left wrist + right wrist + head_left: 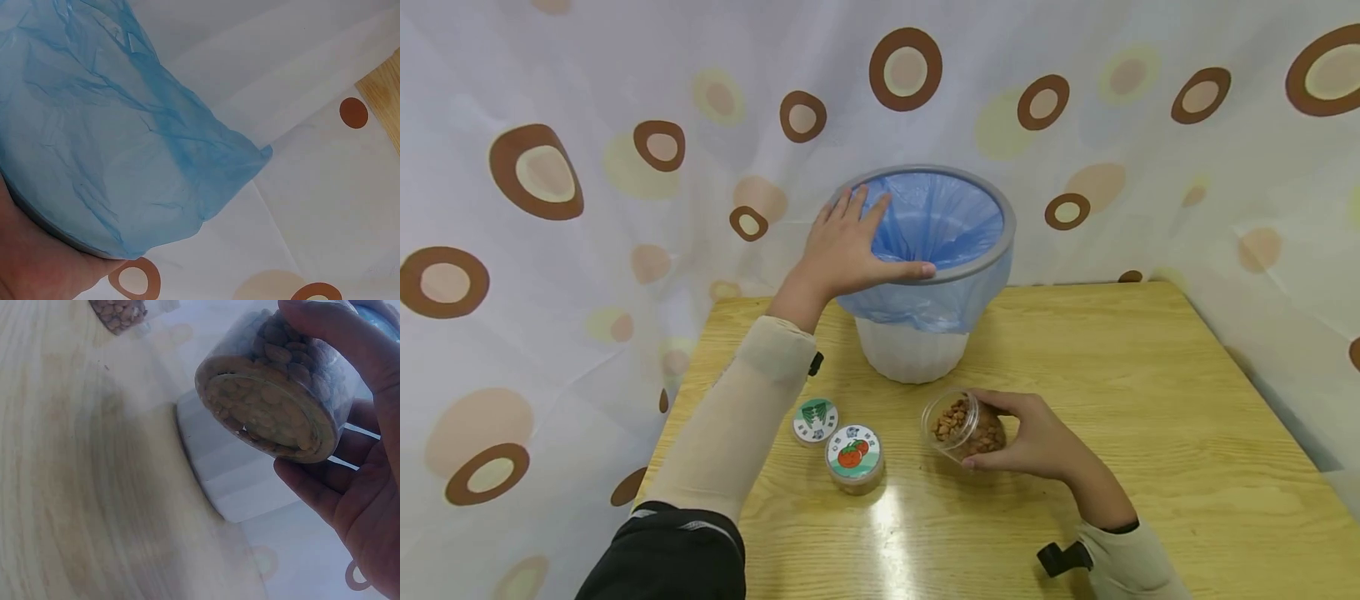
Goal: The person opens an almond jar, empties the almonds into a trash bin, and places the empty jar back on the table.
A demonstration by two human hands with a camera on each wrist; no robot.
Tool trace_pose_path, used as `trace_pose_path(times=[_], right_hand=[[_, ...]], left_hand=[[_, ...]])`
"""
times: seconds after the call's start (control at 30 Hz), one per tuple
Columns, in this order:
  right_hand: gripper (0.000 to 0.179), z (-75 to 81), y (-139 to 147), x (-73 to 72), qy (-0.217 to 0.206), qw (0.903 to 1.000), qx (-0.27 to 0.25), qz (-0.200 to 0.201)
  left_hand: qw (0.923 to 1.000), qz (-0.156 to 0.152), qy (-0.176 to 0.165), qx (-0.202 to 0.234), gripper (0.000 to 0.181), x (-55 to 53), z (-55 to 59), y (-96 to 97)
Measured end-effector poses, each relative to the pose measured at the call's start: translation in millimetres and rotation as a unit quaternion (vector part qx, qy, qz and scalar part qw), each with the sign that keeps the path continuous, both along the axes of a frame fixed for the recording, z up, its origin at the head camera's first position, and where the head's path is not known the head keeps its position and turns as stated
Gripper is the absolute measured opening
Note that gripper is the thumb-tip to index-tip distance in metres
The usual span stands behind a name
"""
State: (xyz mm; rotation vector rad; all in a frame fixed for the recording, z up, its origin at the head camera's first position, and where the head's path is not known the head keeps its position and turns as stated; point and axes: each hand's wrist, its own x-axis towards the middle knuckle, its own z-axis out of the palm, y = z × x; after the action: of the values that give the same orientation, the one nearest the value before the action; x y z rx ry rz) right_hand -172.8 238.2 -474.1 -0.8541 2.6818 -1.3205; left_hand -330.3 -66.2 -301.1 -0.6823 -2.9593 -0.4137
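Note:
My right hand [1037, 437] grips a clear plastic jar [988, 435] of small brown pieces, thumb on one side and fingers on the other. The jar is tilted, its uncapped mouth facing left and its base showing in the right wrist view. Behind it stands a white bin [913, 350] with a grey rim and a blue plastic bag [936, 218] lining it and folded down outside. With fingers spread, my left hand [846, 250] rests on the bin's left front rim, thumb stretched along the front. The left wrist view shows the bag's outer fold beside that hand.
Left of the held jar stands a jar with a tomato picture on its lid [853, 452]. Next to it is a smaller-looking round lid [816, 419] with green leaves pictured. A patterned curtain [1000, 50] hangs behind the wooden table [1120, 358].

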Motion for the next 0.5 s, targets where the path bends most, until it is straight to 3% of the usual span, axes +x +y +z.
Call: trace_pose_path(times=[0.5], right_hand=[[0.088, 26.6, 12, -4.6, 0.065, 0.9974, -0.020, -0.026]], left_hand=[[1.0000, 0.007, -0.004, 0.004, 0.129, -1.3, -1.0, -0.3]])
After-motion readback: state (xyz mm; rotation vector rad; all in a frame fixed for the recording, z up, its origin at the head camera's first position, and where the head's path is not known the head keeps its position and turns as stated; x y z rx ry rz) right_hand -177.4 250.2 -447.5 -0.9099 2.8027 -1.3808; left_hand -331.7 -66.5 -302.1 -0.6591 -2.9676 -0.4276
